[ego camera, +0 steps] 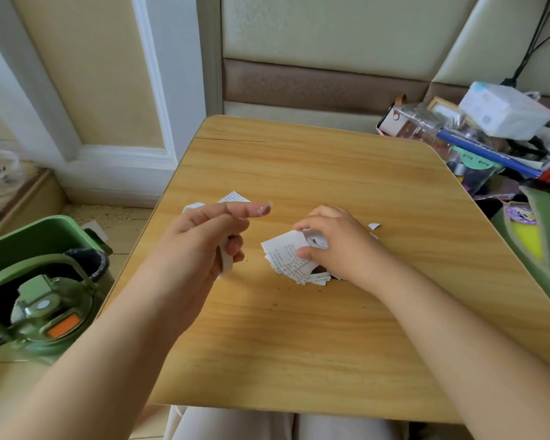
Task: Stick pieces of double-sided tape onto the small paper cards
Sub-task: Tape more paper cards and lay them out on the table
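Table (315, 328) yellow woodgrain — cards (286, 252) white, printed — bin (23, 236) green.

This looks like a lived-in room of a home rather than a workplace. A small light wooden folding table with rounded corners (315, 173) stands against a cream padded wall panel crossed by a brown leather-like band (324, 84), the sort of upholstered headboard wall found in a bedroom. To the left runs white painted moulding framing a beige wall (121, 154). On the floor stands a green plastic bin lined with a black bag (29, 242), beside a green water bottle with an orange button (51, 315). To the right lies a household jumble: a white tissue pack (505, 109), pens and pouches.
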A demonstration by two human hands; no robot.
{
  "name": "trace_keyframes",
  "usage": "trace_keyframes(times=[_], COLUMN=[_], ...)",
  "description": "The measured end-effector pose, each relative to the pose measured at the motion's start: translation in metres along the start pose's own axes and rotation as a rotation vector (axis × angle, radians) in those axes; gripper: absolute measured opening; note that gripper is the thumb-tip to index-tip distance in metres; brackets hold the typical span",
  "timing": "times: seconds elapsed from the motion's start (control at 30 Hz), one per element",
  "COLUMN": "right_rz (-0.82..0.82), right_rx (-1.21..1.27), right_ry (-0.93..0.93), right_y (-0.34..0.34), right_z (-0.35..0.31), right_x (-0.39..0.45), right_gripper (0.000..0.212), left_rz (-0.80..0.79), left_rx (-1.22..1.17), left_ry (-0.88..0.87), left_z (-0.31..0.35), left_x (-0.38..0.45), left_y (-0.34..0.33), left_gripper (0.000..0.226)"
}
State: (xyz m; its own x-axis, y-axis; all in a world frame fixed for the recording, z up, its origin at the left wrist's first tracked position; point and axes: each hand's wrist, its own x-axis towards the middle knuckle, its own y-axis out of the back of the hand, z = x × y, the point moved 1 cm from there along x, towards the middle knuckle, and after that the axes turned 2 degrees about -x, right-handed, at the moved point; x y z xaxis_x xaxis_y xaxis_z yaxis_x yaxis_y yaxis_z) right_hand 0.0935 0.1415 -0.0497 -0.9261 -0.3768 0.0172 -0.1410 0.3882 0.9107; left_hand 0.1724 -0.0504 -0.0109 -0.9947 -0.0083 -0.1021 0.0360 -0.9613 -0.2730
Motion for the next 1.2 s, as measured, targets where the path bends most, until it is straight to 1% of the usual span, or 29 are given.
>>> trace_keyframes(times=[0.07,0.1,0.23,0.33,0.43,0.5,0.57,0.7,0.8,0.9,0.93,1.0,1.03,1.07,1.13,1.2], right_rz=[0.041,0.055,0.127,0.163,0.21,0.177,0.094,-0.027,0.038,0.152,0.184,0.224,0.251,0.284,0.315,0.291], right_rx=[0.023,0.057,0.235,0.294,0.448,0.564,0.613,0.439,0.274,0.187,0.154,0.105,0.121,0.175,0.371,0.566], right_ry=[0.007,0.0,-0.093,-0.124,-0.15,-0.197,-0.249,-0.323,-0.292,-0.235,-0.212,-0.162,-0.125,-0.084,-0.011,0.028], right_y=[-0.001,-0.001,-0.001,0.004,0.016,0.021,0.022,0.008,-0.007,-0.016,-0.017,-0.017,-0.015,-0.012,-0.005,0.003], right_z=[-0.003,-0.004,-0.007,-0.008,-0.01,-0.012,-0.011,-0.006,-0.005,-0.005,-0.006,-0.008,-0.012,-0.019,-0.036,-0.052], right_x=[-0.002,-0.003,-0.006,-0.009,-0.019,-0.032,-0.048,-0.077,-0.088,-0.092,-0.093,-0.096,-0.098,-0.101,-0.111,-0.122], right_gripper=[0.016,0.015,0.019,0.024,0.021,0.015,0.011,0.016,0.019,0.017,0.02,0.038,0.041,0.037,0.021,0.016], left_rz=[0.004,0.002,0.014,0.016,0.036,0.029,0.026,-0.025,-0.04,-0.064,-0.078,-0.109,-0.132,-0.157,-0.184,-0.21], left_rx=[0.019,0.033,0.062,0.091,0.153,0.277,0.398,0.523,0.462,0.367,0.353,0.283,0.228,0.175,0.105,0.084], left_ry=[-0.002,-0.004,-0.007,-0.025,-0.049,-0.094,-0.143,-0.173,-0.127,-0.087,-0.075,-0.045,-0.032,-0.02,0.005,0.013], left_z=[-0.001,-0.001,-0.003,-0.004,-0.007,-0.01,-0.015,-0.027,-0.035,-0.033,-0.032,-0.03,-0.029,-0.028,-0.028,-0.025], left_x=[-0.003,-0.005,-0.011,-0.015,-0.022,-0.03,-0.038,-0.053,-0.059,-0.065,-0.067,-0.07,-0.072,-0.073,-0.074,-0.076], left_y=[0.003,0.005,0.01,0.013,0.015,0.014,0.013,0.006,0.003,-0.001,-0.002,-0.004,-0.005,-0.006,-0.006,-0.006], left_gripper=[0.042,0.042,0.04,0.022,0.025,0.018,0.028,0.03,0.031,0.019,0.021,0.025,0.025,0.026,0.026,0.026])
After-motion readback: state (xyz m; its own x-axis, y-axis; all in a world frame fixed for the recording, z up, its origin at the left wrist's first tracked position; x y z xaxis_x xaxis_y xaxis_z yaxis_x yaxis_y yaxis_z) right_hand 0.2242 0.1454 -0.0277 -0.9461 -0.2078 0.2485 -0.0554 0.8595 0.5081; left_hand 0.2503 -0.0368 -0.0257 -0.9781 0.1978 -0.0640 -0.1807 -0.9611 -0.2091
